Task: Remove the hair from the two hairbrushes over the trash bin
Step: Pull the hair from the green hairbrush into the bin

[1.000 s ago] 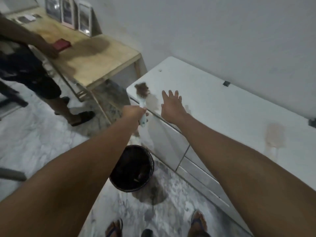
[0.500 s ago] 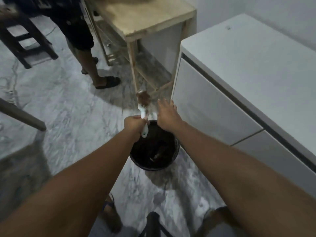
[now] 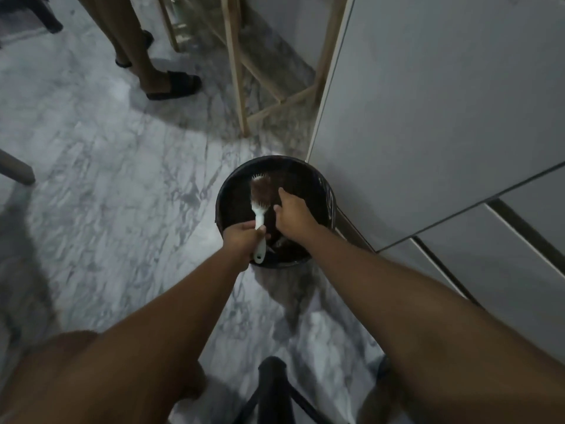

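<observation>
Below, left hand [image 3: 242, 240] gripping hairbrush [image 3: 260, 209], over bin [image 3: 307, 174]

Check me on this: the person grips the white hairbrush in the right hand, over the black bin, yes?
No: the left hand grips the white hairbrush, not the right. The head view shows it over the black bin, with the right hand beside the brush head.
</observation>
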`<action>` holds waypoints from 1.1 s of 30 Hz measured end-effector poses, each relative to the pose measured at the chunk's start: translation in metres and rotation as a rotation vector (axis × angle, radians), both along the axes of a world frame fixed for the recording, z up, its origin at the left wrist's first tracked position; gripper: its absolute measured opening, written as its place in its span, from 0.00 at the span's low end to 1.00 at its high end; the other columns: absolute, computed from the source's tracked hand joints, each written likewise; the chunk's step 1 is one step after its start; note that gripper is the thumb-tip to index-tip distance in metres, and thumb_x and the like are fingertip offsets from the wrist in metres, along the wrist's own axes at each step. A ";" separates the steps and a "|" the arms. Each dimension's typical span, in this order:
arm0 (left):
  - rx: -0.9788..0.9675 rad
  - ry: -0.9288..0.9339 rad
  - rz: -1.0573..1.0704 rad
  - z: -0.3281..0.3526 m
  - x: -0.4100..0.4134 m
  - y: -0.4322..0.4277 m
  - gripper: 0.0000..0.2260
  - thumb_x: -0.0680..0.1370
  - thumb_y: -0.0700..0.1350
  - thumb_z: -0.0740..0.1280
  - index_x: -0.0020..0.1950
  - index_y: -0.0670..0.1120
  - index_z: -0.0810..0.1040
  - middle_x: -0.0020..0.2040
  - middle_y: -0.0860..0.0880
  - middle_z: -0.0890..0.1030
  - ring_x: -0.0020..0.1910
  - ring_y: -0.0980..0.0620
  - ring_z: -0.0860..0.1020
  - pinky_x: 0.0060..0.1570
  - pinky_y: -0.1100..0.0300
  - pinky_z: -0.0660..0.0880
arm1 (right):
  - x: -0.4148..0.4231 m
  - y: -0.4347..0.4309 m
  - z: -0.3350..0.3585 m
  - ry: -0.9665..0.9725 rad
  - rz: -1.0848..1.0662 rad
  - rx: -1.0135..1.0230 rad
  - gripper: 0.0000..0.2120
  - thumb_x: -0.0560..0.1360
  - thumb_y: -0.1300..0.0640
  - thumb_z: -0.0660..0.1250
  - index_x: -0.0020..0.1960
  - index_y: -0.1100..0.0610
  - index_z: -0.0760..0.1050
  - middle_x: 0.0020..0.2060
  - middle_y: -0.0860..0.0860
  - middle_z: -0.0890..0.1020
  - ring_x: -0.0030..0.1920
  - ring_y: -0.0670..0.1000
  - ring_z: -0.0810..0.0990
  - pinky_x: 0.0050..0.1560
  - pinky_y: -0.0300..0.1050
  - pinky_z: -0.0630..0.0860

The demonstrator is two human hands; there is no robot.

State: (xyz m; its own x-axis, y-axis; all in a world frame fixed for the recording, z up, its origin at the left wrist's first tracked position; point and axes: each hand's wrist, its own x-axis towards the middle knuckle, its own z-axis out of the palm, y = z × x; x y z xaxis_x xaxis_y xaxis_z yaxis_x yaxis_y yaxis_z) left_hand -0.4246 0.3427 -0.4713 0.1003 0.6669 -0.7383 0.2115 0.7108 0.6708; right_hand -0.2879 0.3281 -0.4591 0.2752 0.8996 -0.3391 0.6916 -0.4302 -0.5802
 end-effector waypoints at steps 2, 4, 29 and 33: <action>-0.007 -0.009 -0.002 -0.009 -0.007 -0.010 0.09 0.78 0.37 0.71 0.58 0.38 0.80 0.42 0.42 0.84 0.46 0.45 0.84 0.54 0.40 0.80 | -0.004 -0.009 -0.010 0.034 -0.049 -0.010 0.25 0.82 0.58 0.59 0.77 0.62 0.59 0.70 0.63 0.70 0.70 0.62 0.69 0.71 0.51 0.67; -0.027 -0.016 -0.002 -0.011 -0.013 -0.019 0.07 0.78 0.37 0.70 0.56 0.40 0.80 0.41 0.43 0.84 0.43 0.46 0.83 0.54 0.41 0.80 | -0.007 -0.016 -0.015 0.050 -0.075 -0.014 0.24 0.82 0.58 0.59 0.76 0.61 0.60 0.70 0.62 0.71 0.70 0.61 0.70 0.71 0.49 0.66; -0.072 -0.201 -0.031 -0.036 0.010 -0.008 0.10 0.81 0.41 0.66 0.61 0.47 0.71 0.52 0.47 0.82 0.35 0.53 0.77 0.39 0.51 0.81 | 0.015 0.001 -0.052 0.291 -0.504 0.237 0.06 0.77 0.53 0.65 0.48 0.54 0.78 0.42 0.52 0.83 0.45 0.54 0.83 0.50 0.54 0.82; -0.060 -0.209 -0.008 -0.039 0.007 -0.003 0.10 0.81 0.41 0.66 0.62 0.46 0.71 0.52 0.47 0.83 0.36 0.52 0.78 0.36 0.54 0.80 | 0.009 0.005 -0.046 0.361 -0.429 0.255 0.13 0.74 0.49 0.72 0.53 0.56 0.82 0.43 0.46 0.84 0.44 0.46 0.83 0.49 0.42 0.81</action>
